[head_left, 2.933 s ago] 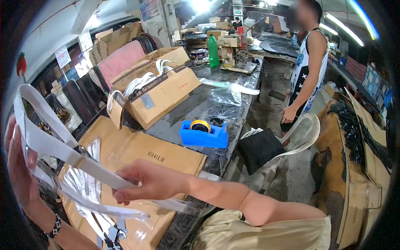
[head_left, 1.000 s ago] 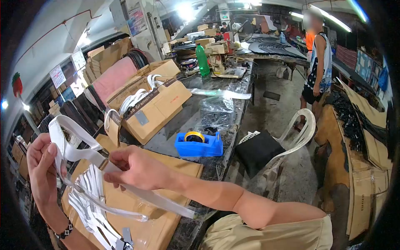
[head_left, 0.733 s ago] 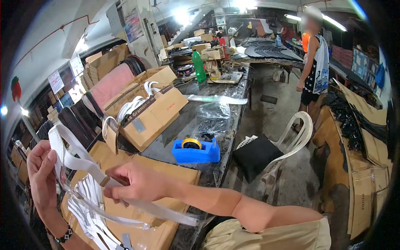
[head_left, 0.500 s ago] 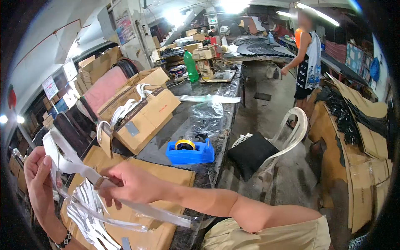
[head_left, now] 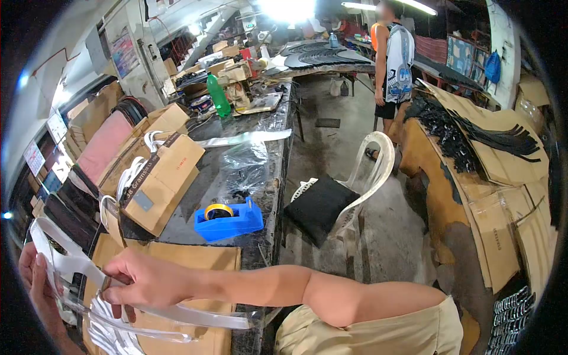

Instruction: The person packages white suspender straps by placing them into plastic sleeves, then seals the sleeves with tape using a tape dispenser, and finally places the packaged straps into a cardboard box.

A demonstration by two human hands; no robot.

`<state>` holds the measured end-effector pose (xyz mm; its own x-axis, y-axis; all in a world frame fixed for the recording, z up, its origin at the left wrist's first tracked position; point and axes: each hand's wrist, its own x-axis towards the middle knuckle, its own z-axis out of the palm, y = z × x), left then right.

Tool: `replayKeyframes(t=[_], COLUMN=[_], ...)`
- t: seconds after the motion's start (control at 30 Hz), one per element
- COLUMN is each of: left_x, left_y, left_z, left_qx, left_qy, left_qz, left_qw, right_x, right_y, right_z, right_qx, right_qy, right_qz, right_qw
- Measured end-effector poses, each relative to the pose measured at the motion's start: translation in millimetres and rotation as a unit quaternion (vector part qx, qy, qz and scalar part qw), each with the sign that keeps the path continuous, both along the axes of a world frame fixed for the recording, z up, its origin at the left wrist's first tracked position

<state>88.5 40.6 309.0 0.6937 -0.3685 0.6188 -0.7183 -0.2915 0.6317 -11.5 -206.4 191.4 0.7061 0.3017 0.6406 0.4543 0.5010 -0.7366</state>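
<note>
A white belt [head_left: 76, 264] is looped between my hands, and part of it appears to lie in a clear plastic sleeve. My left hand [head_left: 39, 275], at the far left edge, has its fingers closed round the loop's left side. My right hand [head_left: 151, 277] pinches the belt farther along, and its tail runs out to the right under my forearm. Beneath my hands, several white belts [head_left: 109, 331] in clear plastic lie bunched on a flat cardboard sheet [head_left: 204, 260]. The right hand hides part of the held belt.
A blue tape dispenser [head_left: 229, 222] stands beyond my right forearm on the dark table [head_left: 260, 248]. Behind it are an open cardboard box [head_left: 163, 189] with white belts and a green bottle [head_left: 219, 97]. A white chair [head_left: 378, 171] carries a black cushion [head_left: 322, 210]. Another person [head_left: 393, 65] stands behind it.
The view has turned right, so the scene sits farther left. Both hands still hold the belt. The person at the back has lowered the arm to their side.
</note>
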Motion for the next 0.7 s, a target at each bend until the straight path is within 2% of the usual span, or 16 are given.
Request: replayKeyframes(t=[0.03, 0.17, 0.37, 0.5, 0.7], left_x=[-0.3, -13.8, -36.1, -49.2, -65.1], left_y=[-1.2, -3.9, -35.0, -45.9, -57.8], left_z=[-1.0, 19.8, 18.4, 21.2, 26.0], left_qx=[-0.016, 0.050, -0.068, -0.107, -0.143], left_qy=[-0.005, 0.043, 0.060, 0.079, 0.102], left_qz=[0.013, 0.005, -0.047, -0.071, -0.092], left_qw=[1.000, 0.998, 0.995, 0.989, 0.980], right_x=[-0.5, -2.0, -11.0, -12.0, -13.5], right_y=[-0.4, -1.1, -6.0, -11.6, -19.3], right_z=[0.0, -2.6, 4.0, 4.5, 10.8], right_qx=[0.001, -0.017, 0.015, 0.002, -0.010], right_qy=[-0.002, -0.002, 0.034, 0.011, 0.001], right_qz=[0.000, -0.007, 0.014, 0.057, 0.033], right_qw=[1.000, 1.000, 0.999, 0.998, 0.999])
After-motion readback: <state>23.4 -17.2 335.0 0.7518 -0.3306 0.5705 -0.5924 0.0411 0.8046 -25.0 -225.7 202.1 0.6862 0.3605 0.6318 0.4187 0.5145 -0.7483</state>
